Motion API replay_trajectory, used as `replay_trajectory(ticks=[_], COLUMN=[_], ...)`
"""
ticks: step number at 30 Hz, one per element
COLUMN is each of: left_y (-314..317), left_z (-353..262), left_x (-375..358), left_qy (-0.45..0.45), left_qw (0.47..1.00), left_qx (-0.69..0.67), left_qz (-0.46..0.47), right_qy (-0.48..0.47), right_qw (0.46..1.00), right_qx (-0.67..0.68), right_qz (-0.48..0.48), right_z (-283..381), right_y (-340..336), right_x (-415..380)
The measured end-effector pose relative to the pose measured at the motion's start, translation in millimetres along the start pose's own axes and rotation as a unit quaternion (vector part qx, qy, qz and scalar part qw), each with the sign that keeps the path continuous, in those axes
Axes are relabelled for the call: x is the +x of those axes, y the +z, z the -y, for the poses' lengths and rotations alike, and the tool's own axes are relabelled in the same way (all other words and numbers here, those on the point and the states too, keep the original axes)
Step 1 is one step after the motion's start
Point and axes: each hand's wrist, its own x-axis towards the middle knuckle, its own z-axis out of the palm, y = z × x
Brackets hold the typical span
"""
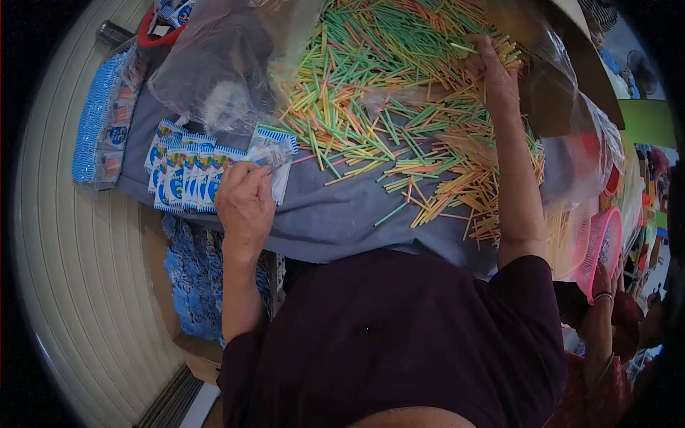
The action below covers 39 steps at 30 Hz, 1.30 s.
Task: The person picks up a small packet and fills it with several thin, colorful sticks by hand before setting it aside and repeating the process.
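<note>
My left hand [246,196] is closed on the edge of a small blue-and-white packet [282,178], beside a row of overlapping packets [187,175] on the grey cloth. At the upper right my right hand [492,68] is closed on several thin sticks, whose ends stick out on both sides of the fingers. Under and around it spreads a large heap of green, yellow and pink sticks [385,64], partly on clear plastic.
Clear plastic [214,64] lies crumpled behind the packets. A filled blue-striped bag [107,118] is at the left, near a red basket [148,32]. Below the cloth stands a carton of blue wrappers [189,285]. At the right, another person's hand touches a pink basket [598,250].
</note>
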Motion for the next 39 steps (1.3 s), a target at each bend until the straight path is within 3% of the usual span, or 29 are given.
replay_trajectory(ticks=[2, 4, 8, 10, 11, 13, 14, 17, 18, 19, 22, 24, 25, 26, 32, 34, 35, 39], left_y=[2, -2, -6, -3, 1, 13, 19, 35, 44, 55, 76, 83, 85, 85, 82, 84, 85, 86], left_z=[8, 3, -12, -33, -43, -55, -60, -81, -83, -84, -91, -98, -101, -102, -95, -94, -94, -96], left_x=[2, 6, 16, 26, 31, 42, 47, 69, 76, 83, 94, 99, 100, 101, 98, 98, 98, 103], left_qy=[-0.073, -0.089, -0.092, -0.073, -0.054, -0.039, -0.024, -0.08, -0.081, -0.071, -0.055, -0.046, -0.063, -0.082, -0.068, -0.076, -0.082, -0.12], left_qw=[0.986, 0.975, 0.943, 0.938, 0.932, 0.929, 0.926, 0.881, 0.882, 0.875, 0.864, 0.859, 0.837, 0.815, 0.859, 0.855, 0.849, 0.812], left_qx=[-0.149, -0.202, -0.316, -0.335, -0.355, -0.364, -0.374, -0.465, -0.463, -0.478, -0.5, -0.51, -0.543, -0.573, -0.506, -0.513, -0.521, -0.572], left_qz=[0.007, -0.01, -0.059, -0.057, -0.053, -0.046, -0.036, -0.019, -0.021, -0.013, -0.003, -0.001, 0.006, 0.012, 0.032, 0.025, 0.018, 0.007], right_qy=[0.03, 0.059, 0.106, 0.149, 0.147, -0.063, -0.063, -0.08, -0.057, -0.032, -0.057, -0.08, -0.083, -0.085, -0.065, -0.052, -0.05, -0.037], right_qw=[0.998, 0.987, 0.976, 0.984, 0.985, 0.965, 0.965, 0.979, 0.996, 0.973, 0.974, 0.968, 0.985, 0.985, 0.985, 0.966, 0.964, 0.934], right_qx=[0.048, 0.146, 0.159, -0.094, -0.093, -0.254, -0.251, -0.187, 0.006, 0.198, 0.184, 0.156, 0.048, 0.048, 0.059, 0.241, 0.261, 0.339], right_qz=[0.001, 0.037, 0.108, -0.011, -0.01, 0.025, 0.027, 0.033, 0.074, 0.113, 0.117, 0.178, 0.144, 0.144, 0.145, 0.079, 0.02, 0.104], right_z=[-1, 0, -14, -8, -11, -17, -12, 17, 19, 24, 48, 59, 55, 51, 41, 48, 52, 49], right_y=[6, 14, 3, 14, 14, 17, 18, 24, 22, 23, 55, 83, 89, 91, 93, 93, 96, 93], right_x=[0, -1, -1, -9, -8, -4, -5, -7, -5, -4, -26, -33, -33, -34, -32, -25, -24, -23])
